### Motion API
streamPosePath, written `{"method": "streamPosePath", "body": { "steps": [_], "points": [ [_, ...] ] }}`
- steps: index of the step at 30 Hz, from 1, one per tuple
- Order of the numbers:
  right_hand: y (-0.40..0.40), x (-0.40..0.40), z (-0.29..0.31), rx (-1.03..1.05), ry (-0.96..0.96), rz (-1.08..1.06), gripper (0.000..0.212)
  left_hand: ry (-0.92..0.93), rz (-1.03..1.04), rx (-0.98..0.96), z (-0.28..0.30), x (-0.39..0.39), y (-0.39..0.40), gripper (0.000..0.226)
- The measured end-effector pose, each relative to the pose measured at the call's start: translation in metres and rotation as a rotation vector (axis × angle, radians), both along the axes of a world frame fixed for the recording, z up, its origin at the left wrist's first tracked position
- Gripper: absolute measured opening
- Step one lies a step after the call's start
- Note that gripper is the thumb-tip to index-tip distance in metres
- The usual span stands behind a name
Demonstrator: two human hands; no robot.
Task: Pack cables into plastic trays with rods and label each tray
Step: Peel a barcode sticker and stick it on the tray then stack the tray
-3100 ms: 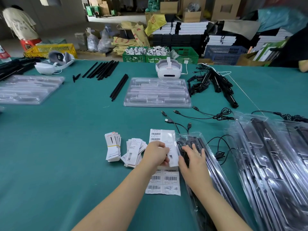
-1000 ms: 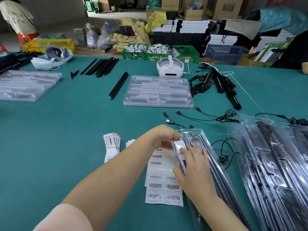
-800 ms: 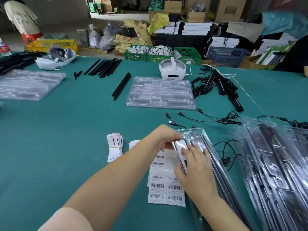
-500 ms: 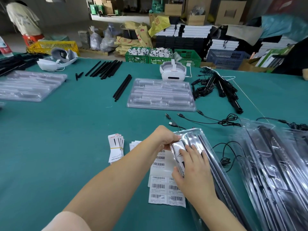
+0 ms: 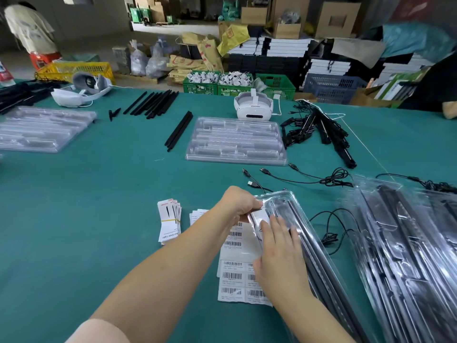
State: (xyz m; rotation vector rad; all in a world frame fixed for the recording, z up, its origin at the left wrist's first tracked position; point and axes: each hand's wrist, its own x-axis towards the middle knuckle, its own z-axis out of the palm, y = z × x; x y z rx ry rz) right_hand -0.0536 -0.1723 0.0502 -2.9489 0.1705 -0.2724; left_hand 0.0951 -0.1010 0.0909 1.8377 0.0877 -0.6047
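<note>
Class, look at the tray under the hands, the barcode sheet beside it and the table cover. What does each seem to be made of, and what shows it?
Tray: thin clear plastic, glossy; dark rods show through it and it glints.
Barcode sheet: white paper, matte, probably adhesive labels; printed in a grid of cells.
Table cover: green cloth, perhaps felt; dull, no reflections.

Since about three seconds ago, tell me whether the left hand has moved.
Yes. The left hand has gone up and right, off the barcode label sheet onto the packed tray's near corner.
</note>
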Motion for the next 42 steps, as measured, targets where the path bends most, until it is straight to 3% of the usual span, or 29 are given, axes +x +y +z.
{"method": "streamPosePath", "body": {
  "steps": [5,13,18,23,28,30,34,37,40,42],
  "points": [
    [0.003,0.004,0.004,-0.039,0.099,0.001,0.083,-0.028,0.008,0.045,-0.001,0.000,0.000,0.021],
    [0.007,0.010,0.013,-0.091,0.210,0.020,0.091,-0.080,0.029,0.042,-0.002,0.001,0.004,0.004],
    [0.013,0.010,0.024,-0.133,0.284,-0.018,0.099,-0.141,0.045,0.034,-0.002,-0.001,0.005,0.021],
    [0.013,0.016,0.047,-0.157,0.275,-0.068,0.107,-0.251,0.042,0.051,0.017,-0.004,0.004,0.019],
    [-0.001,0.023,0.088,-0.170,0.109,-0.026,0.072,-0.393,0.065,-0.041,0.045,-0.008,0.005,0.016],
    [-0.013,0.023,0.110,-0.049,0.052,-0.034,0.052,-0.375,0.045,-0.169,0.058,-0.010,0.006,0.043],
    [-0.054,0.028,0.155,0.456,-0.050,-0.033,0.022,-0.375,0.025,-0.331,0.058,-0.020,0.014,0.075],
    [-0.083,0.039,0.164,0.922,-0.107,-0.028,0.022,-0.029,-0.146,-0.666,0.032,-0.043,0.011,0.096],
    [-0.094,0.050,0.148,1.262,-0.097,-0.034,0.045,0.205,-0.205,-0.817,0.017,-0.061,0.008,0.060],
    [-0.095,0.052,0.127,1.371,-0.089,-0.054,0.049,0.193,-0.159,-0.839,0.010,-0.062,0.009,0.035]
  ]
}}
